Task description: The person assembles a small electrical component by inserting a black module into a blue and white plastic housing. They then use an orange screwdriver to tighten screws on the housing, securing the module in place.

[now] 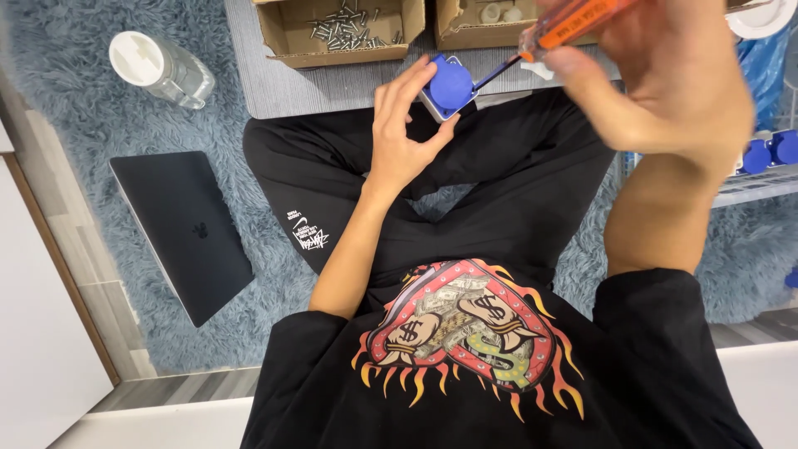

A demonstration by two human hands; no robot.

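Observation:
My left hand (399,133) grips a small blue, round-faced part on a grey-white square base (449,86), held over my crossed legs in black trousers. My right hand (657,83) is closed on a screwdriver with an orange handle (573,23). Its dark shaft slants down to the left and the tip (480,81) touches the right edge of the blue part.
A low grey table (332,87) ahead carries a cardboard box of loose screws (345,29) and a second cardboard box (478,21). A clear bottle with a white cap (162,68) and a shut dark laptop (184,233) lie on the blue-grey shag rug. More blue parts (769,152) sit on a rack at right.

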